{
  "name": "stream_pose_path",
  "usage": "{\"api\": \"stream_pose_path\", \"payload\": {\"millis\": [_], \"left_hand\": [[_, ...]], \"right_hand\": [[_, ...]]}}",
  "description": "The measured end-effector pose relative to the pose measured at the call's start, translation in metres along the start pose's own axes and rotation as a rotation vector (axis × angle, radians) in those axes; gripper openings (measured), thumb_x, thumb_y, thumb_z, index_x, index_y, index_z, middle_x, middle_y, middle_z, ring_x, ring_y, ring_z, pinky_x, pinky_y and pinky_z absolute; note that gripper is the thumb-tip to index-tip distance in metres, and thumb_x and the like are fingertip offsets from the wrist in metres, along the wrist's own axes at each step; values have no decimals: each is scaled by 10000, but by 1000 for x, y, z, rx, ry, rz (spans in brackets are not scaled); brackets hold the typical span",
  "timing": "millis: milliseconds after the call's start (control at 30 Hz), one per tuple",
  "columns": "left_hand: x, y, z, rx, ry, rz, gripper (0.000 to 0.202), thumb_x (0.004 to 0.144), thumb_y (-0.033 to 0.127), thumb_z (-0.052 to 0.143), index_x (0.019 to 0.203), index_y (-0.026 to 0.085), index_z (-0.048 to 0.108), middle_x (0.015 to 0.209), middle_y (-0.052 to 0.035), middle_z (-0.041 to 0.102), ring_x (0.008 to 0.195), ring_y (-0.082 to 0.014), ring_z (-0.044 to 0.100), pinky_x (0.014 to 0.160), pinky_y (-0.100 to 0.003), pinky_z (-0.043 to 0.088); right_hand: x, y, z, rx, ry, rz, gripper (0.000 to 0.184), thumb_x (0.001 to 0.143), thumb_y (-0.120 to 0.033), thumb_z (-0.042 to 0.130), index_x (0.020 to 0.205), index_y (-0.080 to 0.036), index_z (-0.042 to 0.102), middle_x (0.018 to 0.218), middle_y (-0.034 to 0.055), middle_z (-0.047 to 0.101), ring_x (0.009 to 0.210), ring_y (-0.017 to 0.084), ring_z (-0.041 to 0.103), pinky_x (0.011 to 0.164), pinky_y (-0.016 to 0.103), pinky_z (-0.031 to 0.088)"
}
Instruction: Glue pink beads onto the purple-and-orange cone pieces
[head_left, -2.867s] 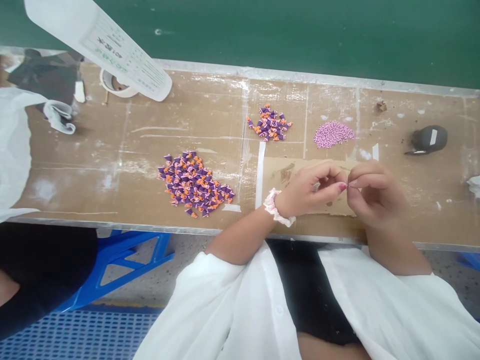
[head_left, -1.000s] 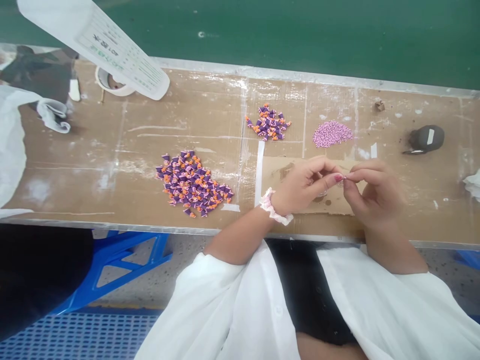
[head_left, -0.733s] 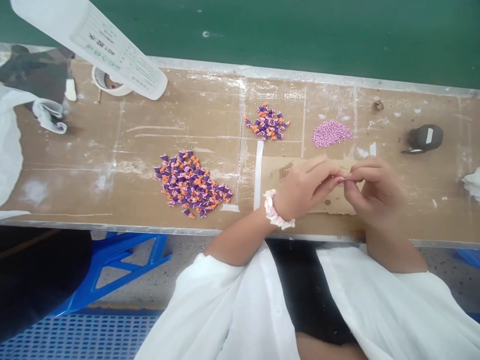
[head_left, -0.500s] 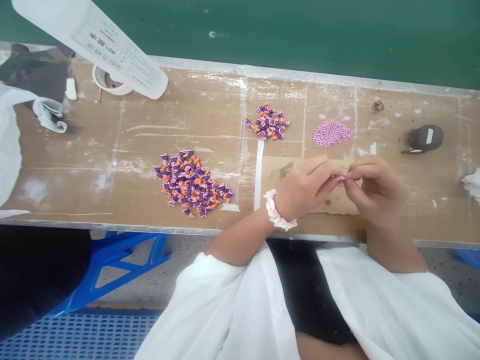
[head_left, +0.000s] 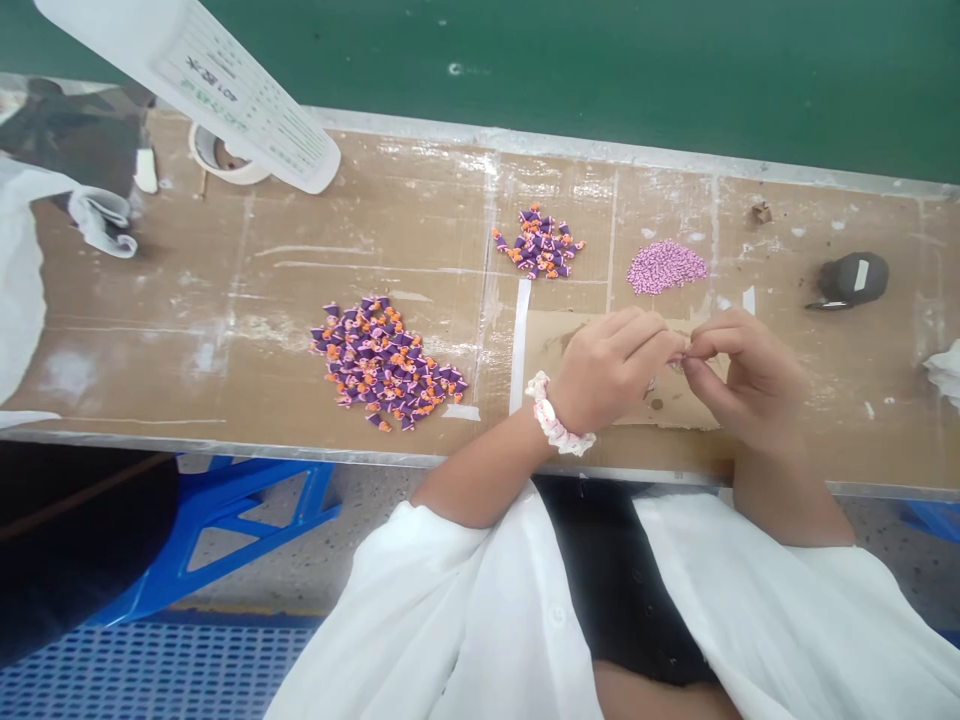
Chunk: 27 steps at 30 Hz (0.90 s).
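My left hand (head_left: 611,368) and my right hand (head_left: 739,370) meet fingertip to fingertip above a brown cardboard patch (head_left: 551,345) on the bench. Both are pinched closed on something tiny that I cannot make out. A pink frilly band sits on my left wrist. A large heap of purple and orange pieces (head_left: 382,365) lies left of my hands. A smaller heap of the same pieces (head_left: 538,243) and a mound of pink beads (head_left: 666,266) lie beyond my hands.
A dark grey object (head_left: 851,278) rests at the right. A tape roll (head_left: 221,165) and a white printed panel (head_left: 225,95) are at the back left, next to a neighbour's white sleeve (head_left: 22,270). A blue stool (head_left: 247,510) stands below the bench edge.
My hands stay pinched together over the cardboard. My left fingers have curled tighter toward my right fingertips. The view has shifted slightly.
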<state>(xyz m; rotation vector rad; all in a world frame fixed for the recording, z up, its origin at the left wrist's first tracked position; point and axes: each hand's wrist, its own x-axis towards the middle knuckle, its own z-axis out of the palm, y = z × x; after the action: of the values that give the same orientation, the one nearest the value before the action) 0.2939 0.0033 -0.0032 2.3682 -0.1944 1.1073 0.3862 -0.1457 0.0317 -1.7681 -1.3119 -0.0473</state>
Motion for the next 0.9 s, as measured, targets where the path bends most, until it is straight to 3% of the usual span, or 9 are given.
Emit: {"api": "stream_pose_path", "payload": {"millis": [300,500,633,733,833,900], "left_hand": [[4,-3,-1,119,44,104,189,932,112,504,759,168,560,694,-8,578,664,-122,495,634,-274,381],[1,-8,-2,131,-29,140,225,959,124,451,786,173,586,720,-16,596,680,-129,511,642,-291,363],[1,-7,0,75,-159,146,262,999,180,393,953,176,650,828,-42,651,824,-150,604,733,-293,423],[8,-4,-3,37,-329,99,347,1032,234,318,1064,178,659,896,-56,665,946,-159,633,825,-298,461],[17,-2,-23,140,-514,-38,332,1025,217,330,1127,171,643,1049,-81,671,1045,-174,615,917,-318,465],[18,-1,-48,266,-623,-185,268,1003,200,392,1092,159,642,1096,-97,663,1052,-193,605,912,-329,469]], "right_hand": [[6,-2,-1,-93,-69,-64,191,828,-62,603,852,-236,529,742,-11,570,657,148,547,576,301,445],[6,1,-2,-73,-83,-65,203,818,-46,590,838,-235,519,731,-14,543,647,145,521,565,302,424],[3,2,-4,-14,-69,-54,207,813,-43,598,822,-236,524,718,-4,537,639,148,520,553,319,402],[0,2,-7,9,-26,-42,211,821,-53,588,807,-252,520,702,-2,538,611,160,512,540,341,389],[-1,1,-11,-40,5,-6,203,843,-68,551,793,-258,501,693,-12,519,608,170,512,546,344,400],[0,3,-13,-94,13,-80,208,831,-55,565,797,-249,496,686,-15,519,603,162,516,524,327,397]]}}
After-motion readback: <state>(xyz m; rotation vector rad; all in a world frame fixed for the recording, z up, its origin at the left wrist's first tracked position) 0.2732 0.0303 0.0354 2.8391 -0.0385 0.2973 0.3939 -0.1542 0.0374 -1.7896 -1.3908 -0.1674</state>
